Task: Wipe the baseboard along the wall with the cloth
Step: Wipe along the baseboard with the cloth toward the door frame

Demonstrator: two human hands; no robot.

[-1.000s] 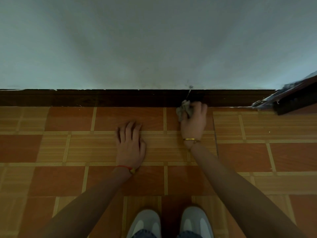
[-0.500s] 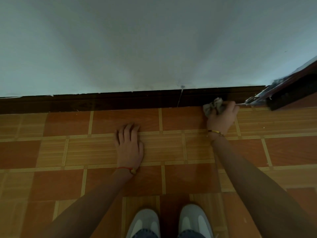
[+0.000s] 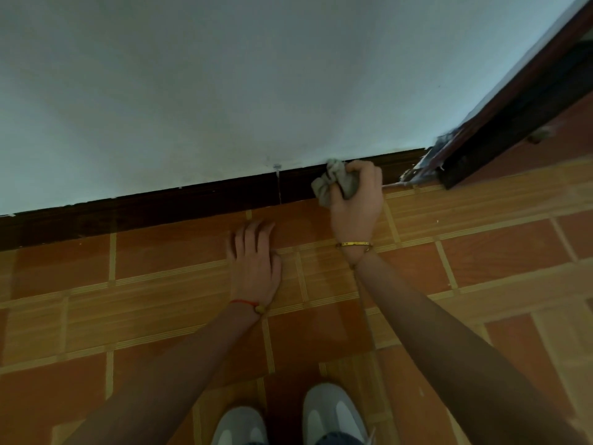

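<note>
judging by position, the cloth (image 3: 333, 183) is gripped in the right hand (image 3: 356, 200) against the baseboard (image 3: 192, 207) near its right end, the left hand (image 3: 255, 264) laid flat, much trim seemingly left.

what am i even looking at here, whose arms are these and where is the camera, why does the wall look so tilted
There is no machine here. These are a person's two bare arms, seen from a wide-angle camera worn on the head and aimed forward and down. That is why the arms reach up from the bottom edge and the shoes show below, and the wide lens and head angle make the wall look slanted.

The surface is a floor of orange and tan tiles. Where it meets the pale wall runs a dark strip, the baseboard.

The left hand lies flat on the tiles with straight fingers, apparently as a prop. The right hand grips a bunched grey cloth against the baseboard, close to a dark door frame at the right. Each wrist wears a bracelet.
</note>
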